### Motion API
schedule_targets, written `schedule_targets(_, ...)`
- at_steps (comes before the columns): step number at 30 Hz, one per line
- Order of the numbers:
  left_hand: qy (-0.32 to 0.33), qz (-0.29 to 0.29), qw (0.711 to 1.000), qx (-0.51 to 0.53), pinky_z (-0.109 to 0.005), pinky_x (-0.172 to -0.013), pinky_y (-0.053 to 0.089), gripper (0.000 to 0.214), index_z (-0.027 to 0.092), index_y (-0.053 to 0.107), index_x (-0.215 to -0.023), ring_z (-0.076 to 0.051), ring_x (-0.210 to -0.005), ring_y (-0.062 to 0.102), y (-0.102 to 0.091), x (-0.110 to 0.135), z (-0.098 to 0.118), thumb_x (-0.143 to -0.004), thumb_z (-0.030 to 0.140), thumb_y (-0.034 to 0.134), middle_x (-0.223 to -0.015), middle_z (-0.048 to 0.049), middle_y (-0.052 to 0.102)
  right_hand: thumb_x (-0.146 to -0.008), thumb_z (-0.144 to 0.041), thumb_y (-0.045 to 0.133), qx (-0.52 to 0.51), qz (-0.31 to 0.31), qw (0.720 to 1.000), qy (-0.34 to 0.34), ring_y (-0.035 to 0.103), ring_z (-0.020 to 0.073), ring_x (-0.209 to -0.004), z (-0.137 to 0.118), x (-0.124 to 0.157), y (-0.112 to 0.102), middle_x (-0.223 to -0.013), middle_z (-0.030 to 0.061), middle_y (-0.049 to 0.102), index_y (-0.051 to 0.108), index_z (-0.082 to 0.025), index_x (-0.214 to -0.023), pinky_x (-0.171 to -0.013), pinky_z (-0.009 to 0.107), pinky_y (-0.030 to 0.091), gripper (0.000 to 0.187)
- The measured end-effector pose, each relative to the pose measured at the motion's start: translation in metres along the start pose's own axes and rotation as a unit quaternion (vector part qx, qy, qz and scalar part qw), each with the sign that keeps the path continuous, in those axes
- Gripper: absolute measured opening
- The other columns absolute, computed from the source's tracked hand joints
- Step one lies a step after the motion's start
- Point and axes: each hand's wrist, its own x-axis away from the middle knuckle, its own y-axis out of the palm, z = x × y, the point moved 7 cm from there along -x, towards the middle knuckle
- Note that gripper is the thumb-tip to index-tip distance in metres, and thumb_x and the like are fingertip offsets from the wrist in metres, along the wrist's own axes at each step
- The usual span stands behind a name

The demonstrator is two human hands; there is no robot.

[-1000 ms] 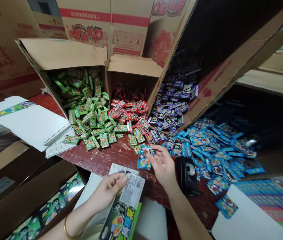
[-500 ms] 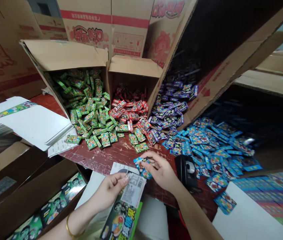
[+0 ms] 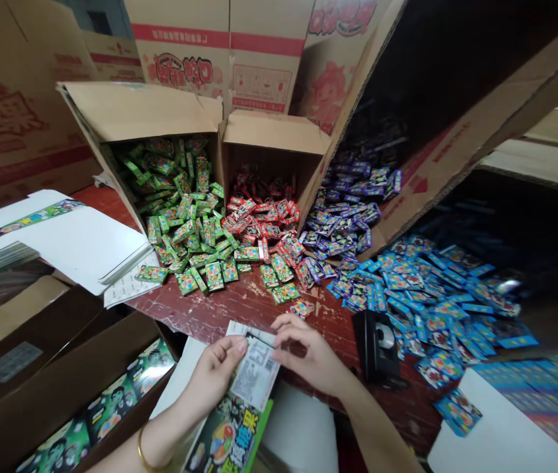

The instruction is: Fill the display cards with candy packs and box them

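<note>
Together, left hand [image 3: 214,371] and right hand [image 3: 311,358] pinch the green carton [image 3: 232,437] lying between them.

A small green paper box [image 3: 232,437] with cartoon print and a white barcode flap [image 3: 255,371] is held tilted, flap end up, just off the near edge of the red surface [image 3: 219,312].

Green packets [image 3: 180,217] far left; red packets [image 3: 263,220] centre; purple packets [image 3: 348,210]; blue packets [image 3: 436,295] right; dark red tabletop [image 3: 224,312].
</note>
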Motion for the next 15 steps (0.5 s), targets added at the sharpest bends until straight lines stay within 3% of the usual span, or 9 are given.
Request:
schedule_targets(4,0.017,0.046,0.999,-0.013,-0.022,-0.057,0.044,0.057,0.012,0.057,-0.092,-0.014,-0.061,0.055,0.0,0.008,0.003,-0.067,0.063,0.066,-0.07,-0.0029,0.06,-0.075,-0.036,0.067,-0.066,-0.023,0.998,0.0,0.057,0.017,-0.089,-0.006,0.001,0.03,-0.096,0.0086,0.056,0.066,-0.016,-0.082,-0.077,0.028,0.047,0.022)
schedule_targets(7,0.069,0.084,0.993,-0.04,-0.024,-0.063,0.049,0.062,0.015,0.053,-0.114,-0.02,-0.079,0.062,-0.001,0.007,0.012,-0.07,0.056,0.067,-0.085,-0.0063,0.066,-0.076,-0.039,0.066,-0.027,-0.018,0.999,-0.005,0.057,0.018,-0.094,0.019,-0.003,0.029,-0.1,0.0083,0.057,0.069,-0.018,-0.091,-0.081,0.028,0.047,0.027)
schedule_targets(9,0.115,0.107,0.986,-0.051,-0.024,-0.072,0.051,0.067,0.019,0.043,-0.129,-0.022,-0.097,0.061,-0.007,0.002,0.02,-0.074,0.052,0.066,-0.104,-0.0083,0.065,-0.079,-0.038,0.061,0.094,0.067,0.992,0.056,0.057,0.0189,-0.095,0.055,-0.007,-0.007,-0.102,0.0081,0.058,0.068,-0.02,-0.096,-0.079,0.028,0.048,0.026)
schedule_targets(11,0.145,0.1,0.982,-0.066,-0.024,-0.083,0.05,0.068,0.022,0.037,-0.134,-0.021,-0.108,0.058,-0.014,-0.006,0.022,-0.077,0.048,0.064,-0.117,-0.0088,0.061,-0.081,-0.036,0.058,0.201,0.184,0.953,0.131,0.054,0.0227,-0.102,0.09,-0.011,-0.064,-0.106,0.0098,0.058,0.066,-0.021,-0.104,-0.085,0.033,0.046,0.028)
schedule_targets(13,0.153,0.07,0.983,-0.08,-0.025,-0.088,0.048,0.064,0.022,0.036,-0.131,-0.021,-0.111,0.057,-0.019,-0.013,0.02,-0.079,0.047,0.063,-0.119,-0.0094,0.06,-0.082,-0.029,0.054,0.233,0.242,0.927,0.164,0.049,0.0275,-0.111,0.116,-0.02,-0.112,-0.111,0.0136,0.056,0.061,-0.018,-0.113,-0.092,0.04,0.041,0.033)
schedule_targets(15,0.15,0.054,0.983,-0.094,-0.026,-0.09,0.047,0.059,0.023,0.035,-0.129,-0.02,-0.112,0.056,-0.023,-0.016,0.014,-0.081,0.046,0.061,-0.118,-0.0097,0.06,-0.074,-0.017,0.06,0.257,0.279,0.904,0.197,0.042,0.0334,-0.118,0.136,-0.03,-0.148,-0.116,0.0195,0.053,0.059,-0.012,-0.116,-0.099,0.047,0.032,0.042)
